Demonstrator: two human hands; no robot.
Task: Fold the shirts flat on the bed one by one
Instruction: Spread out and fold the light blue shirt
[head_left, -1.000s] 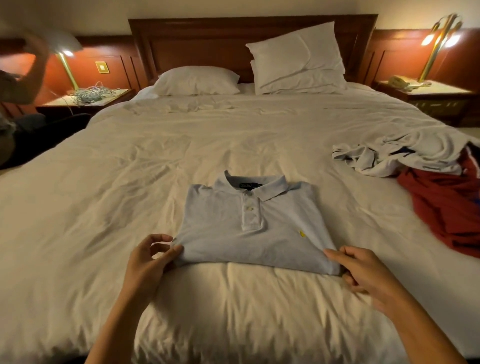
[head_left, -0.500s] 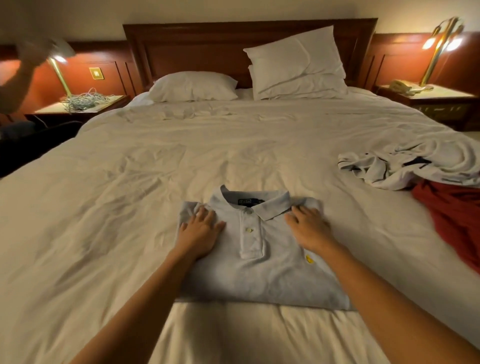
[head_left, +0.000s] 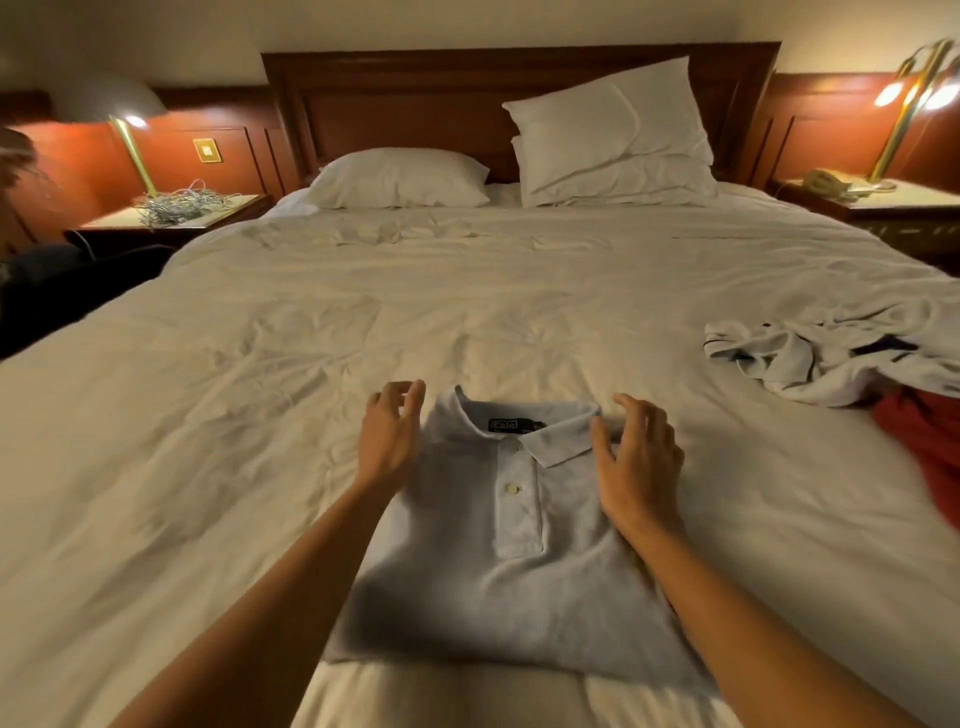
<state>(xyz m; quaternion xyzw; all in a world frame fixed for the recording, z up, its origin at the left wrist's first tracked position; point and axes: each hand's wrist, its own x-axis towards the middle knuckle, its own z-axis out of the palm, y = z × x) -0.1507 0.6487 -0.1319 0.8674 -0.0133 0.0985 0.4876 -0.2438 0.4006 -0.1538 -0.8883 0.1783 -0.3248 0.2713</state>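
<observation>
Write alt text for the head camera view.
A folded light-blue polo shirt lies on a white bed, the left hand and right hand open at its shoulders. A crumpled white shirt and a red shirt lie heaped at the bed's right edge.

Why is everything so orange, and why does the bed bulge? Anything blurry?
Head view: the left lamp and right lamp cast warm light, and the right one flares into glare. Head view: the wide lens bows the headboard and stretches the bed. Head view: the red garment at the right edge looks smeared, while the blue polo shirt is sharp, with its near left corner in soft shadow.
</observation>
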